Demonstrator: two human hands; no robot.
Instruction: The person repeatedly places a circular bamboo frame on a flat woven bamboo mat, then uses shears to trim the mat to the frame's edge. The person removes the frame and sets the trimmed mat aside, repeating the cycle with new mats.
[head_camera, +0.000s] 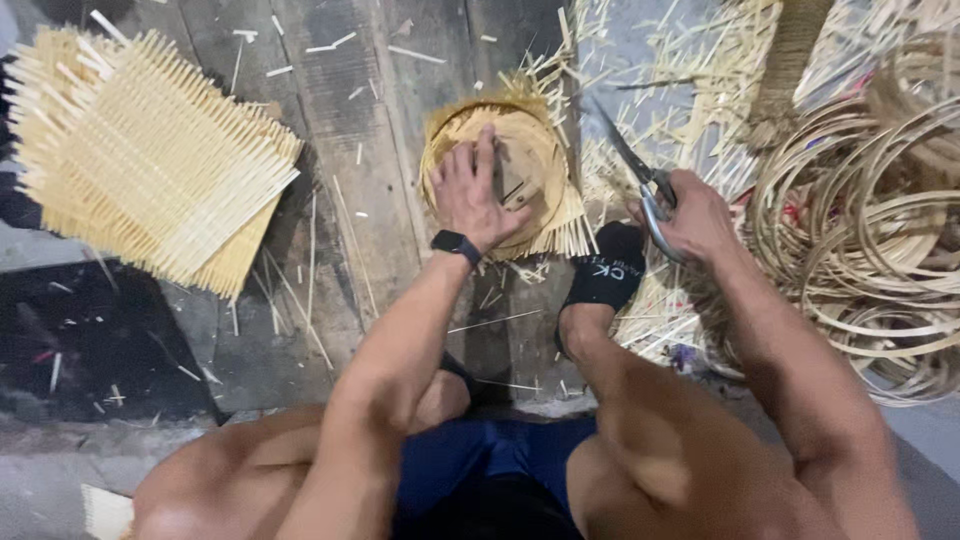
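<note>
Left hand (472, 192), fingers spread, pressing flat on the round woven bamboo basket (505, 165) lying on the plank floor (330, 120) just ahead of the socked foot (605, 275). Right hand (700, 215) closed through the handles of scissors (635, 175), blades slightly parted, tips aimed at the splint ends along the rim. Best trimmed close and evenly, turning the basket under a steady palm, fingers well away from the blades.
</note>
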